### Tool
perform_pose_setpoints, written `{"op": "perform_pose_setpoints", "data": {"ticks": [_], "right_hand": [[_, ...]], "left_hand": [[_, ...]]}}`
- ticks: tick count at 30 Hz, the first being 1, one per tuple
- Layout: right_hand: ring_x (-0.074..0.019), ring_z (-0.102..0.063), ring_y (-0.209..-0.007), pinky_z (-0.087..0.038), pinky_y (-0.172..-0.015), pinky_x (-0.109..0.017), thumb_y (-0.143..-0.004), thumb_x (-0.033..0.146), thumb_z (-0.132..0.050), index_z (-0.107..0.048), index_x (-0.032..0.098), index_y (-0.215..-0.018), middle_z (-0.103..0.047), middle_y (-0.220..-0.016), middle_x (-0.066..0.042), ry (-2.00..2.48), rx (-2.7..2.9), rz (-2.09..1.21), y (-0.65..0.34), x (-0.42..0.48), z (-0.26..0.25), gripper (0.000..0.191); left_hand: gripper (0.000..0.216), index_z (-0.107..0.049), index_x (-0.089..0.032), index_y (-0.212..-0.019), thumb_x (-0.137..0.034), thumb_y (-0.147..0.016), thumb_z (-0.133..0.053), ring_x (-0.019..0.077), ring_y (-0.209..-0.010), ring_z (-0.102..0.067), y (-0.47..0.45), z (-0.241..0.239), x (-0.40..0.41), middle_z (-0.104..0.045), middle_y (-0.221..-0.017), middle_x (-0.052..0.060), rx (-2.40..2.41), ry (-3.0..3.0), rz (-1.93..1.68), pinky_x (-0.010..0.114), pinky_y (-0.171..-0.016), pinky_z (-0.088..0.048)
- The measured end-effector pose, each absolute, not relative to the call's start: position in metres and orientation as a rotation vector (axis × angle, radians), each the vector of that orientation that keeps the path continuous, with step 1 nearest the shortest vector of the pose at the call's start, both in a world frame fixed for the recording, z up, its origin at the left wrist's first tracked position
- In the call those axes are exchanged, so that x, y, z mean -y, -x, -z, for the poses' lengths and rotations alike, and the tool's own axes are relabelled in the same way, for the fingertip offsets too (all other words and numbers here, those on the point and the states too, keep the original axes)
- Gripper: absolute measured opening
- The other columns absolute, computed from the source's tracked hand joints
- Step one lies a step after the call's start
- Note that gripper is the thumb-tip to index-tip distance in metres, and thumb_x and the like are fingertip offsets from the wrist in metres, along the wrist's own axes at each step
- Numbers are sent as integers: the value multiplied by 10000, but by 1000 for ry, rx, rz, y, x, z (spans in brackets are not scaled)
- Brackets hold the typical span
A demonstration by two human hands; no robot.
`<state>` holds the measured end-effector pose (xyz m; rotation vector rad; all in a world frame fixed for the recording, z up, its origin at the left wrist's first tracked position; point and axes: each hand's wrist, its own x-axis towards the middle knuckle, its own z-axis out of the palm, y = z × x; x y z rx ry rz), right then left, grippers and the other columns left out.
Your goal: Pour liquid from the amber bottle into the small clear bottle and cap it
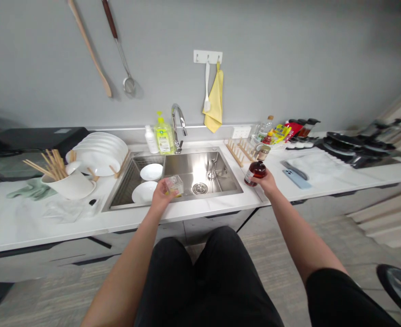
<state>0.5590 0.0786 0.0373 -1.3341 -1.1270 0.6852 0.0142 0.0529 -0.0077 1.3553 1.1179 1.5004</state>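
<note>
Currently, over the front part of the sink (183, 169), a small clear container (175, 182) is being pinched by the grip of the left hand (160, 194). Right of the sink, a dark reddish bottle (255, 172) is being clasped in the right hand (267, 182), its grip closed on the lower body; whether its base is touching the table (214, 205) cannot be told. Farther right, a blue phone (296, 178) is being supported by the table. Two white bowls (151, 171) are being held in the sink's left part. To their left, chopsticks (53, 165) are being kept in a white pot (66, 187). Beyond, a tap (175, 122) is being flanked by a green soap bottle (164, 138). On the wall, a yellow cloth (215, 104) is being held up by a hook rail (200, 56).
</note>
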Motion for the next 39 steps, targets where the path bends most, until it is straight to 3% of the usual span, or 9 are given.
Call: {"op": "perform_pose_setpoints", "data": {"ticks": [12, 19, 23, 27, 30, 32, 34, 37, 39], "right_hand": [[-354, -809, -1042, -617, -1101, -686, -432, 370, -1076, -752, 268, -1119, -857, -1098, -74, 1296, 999, -697, -575, -115, -7, 766], [-338, -786, -1087, -568, -1183, -667, -456, 357, -1053, -724, 272, -1196, -845, -1176, -87, 1320, 989, -682, -585, -128, -4, 814], [-340, -770, -1145, -573, -1177, -631, -473, 387, -1036, -689, 256, -1264, -824, -1269, -129, 1333, 1028, -704, -587, -127, -8, 874], [-379, -688, -1364, -575, -1162, -609, -564, 485, -992, -578, 284, -1505, -687, -1550, -190, 1380, 1077, -554, -584, -100, -16, 1047], [-391, -640, -1430, -521, -1213, -637, -775, 565, -840, -546, 272, -1542, -645, -1563, -185, 1438, 945, -175, -563, -58, -18, 872], [-370, -677, -1328, -535, -1184, -595, -929, 546, -720, -628, 236, -1425, -709, -1384, -167, 1396, 927, -15, -534, -29, -18, 592], [-350, -699, -1165, -563, -1120, -569, -1030, 553, -639, -707, 229, -1251, -741, -1191, -148, 1355, 1104, -152, -490, -8, -16, 398], [-320, -728, -946, -644, -906, -497, -892, 583, -862, -805, 276, -1052, -783, -991, -85, 1257, 1403, -423, -410, -4, -15, 351], [-347, -736, -1075, -644, -918, -509, -859, 563, -931, -811, 300, -1276, -811, -1208, -114, 1086, 1601, -731, -358, -16, -15, 507]], "left_hand": [[811, -637, -252, -1329, -452, -656, -1042, 343, -1259, -767, -15, 6, -53, -779, -1317, 120, -1157, -1351, -1486, 590, -1221, -553], [809, -637, -248, -1347, -434, -672, -1041, 342, -1258, -777, -14, 4, -52, -791, -1316, 122, -1192, -1363, -1469, 571, -1199, -571], [822, -640, -243, -1343, -457, -662, -1048, 348, -1256, -783, -15, 3, -52, -796, -1299, 123, -1188, -1360, -1464, 586, -1197, -581], [823, -642, -238, -1334, -439, -650, -1054, 347, -1255, -784, -15, 3, -53, -799, -1302, 126, -1165, -1341, -1471, 585, -1183, -596], [820, -652, -242, -1325, -418, -634, -1057, 347, -1262, -781, -16, 3, -52, -803, -1305, 120, -1142, -1330, -1486, 586, -1198, -590], [818, -660, -245, -1339, -411, -642, -1054, 343, -1267, -780, -17, 2, -51, -803, -1321, 116, -1128, -1335, -1490, 587, -1213, -582], [820, -669, -246, -1363, -401, -655, -1053, 343, -1285, -774, -17, 0, -49, -801, -1352, 115, -1110, -1350, -1482, 587, -1228, -572], [829, -690, -240, -1402, -391, -673, -1054, 355, -1343, -751, -17, -3, -46, -791, -1411, 127, -1071, -1403, -1461, 593, -1267, -539], [828, -715, -235, -1406, -390, -670, -1061, 369, -1378, -735, -17, -4, -45, -785, -1436, 135, -1045, -1453, -1431, 605, -1294, -511]]}}
